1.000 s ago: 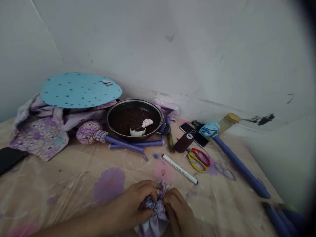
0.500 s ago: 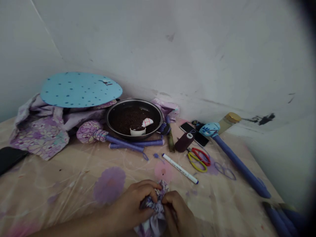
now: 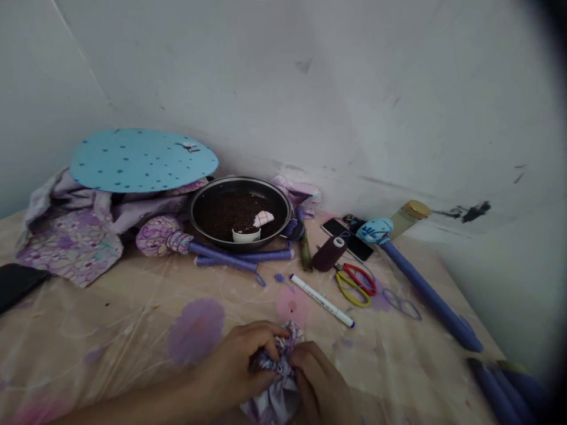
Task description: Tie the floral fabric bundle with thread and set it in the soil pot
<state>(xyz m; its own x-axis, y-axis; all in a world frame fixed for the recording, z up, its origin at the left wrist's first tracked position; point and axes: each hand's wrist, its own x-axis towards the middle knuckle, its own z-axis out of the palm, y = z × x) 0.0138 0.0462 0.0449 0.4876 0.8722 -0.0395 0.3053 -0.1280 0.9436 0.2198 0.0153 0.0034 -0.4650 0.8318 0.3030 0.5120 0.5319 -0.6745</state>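
At the lower middle of the head view, a bunched piece of purple floral fabric (image 3: 280,392) is gathered between both hands. My left hand (image 3: 234,366) pinches its neck from the left, thumb and forefinger closed on the folds. From the right, my right hand (image 3: 321,381) presses its bent fingers on the same gathered neck. Whether a thread lies under the fingertips is too small to tell. Just beyond the hands lies a white marker (image 3: 321,301) with blue ends.
A black pan (image 3: 241,183) of dark grains holds a small white cup (image 3: 247,236). Nearby are a floral-headed mallet (image 3: 162,236), red-and-yellow-handled scissors (image 3: 357,284), a dark thread spool (image 3: 328,254), a phone (image 3: 354,243), a blue-headed mallet (image 3: 427,289) and a blue spotted fan (image 3: 142,160).
My fingers have shifted very slightly on the gathered fabric, both hands still gripping it. The whole view has drifted a little; the things on the table stay put.
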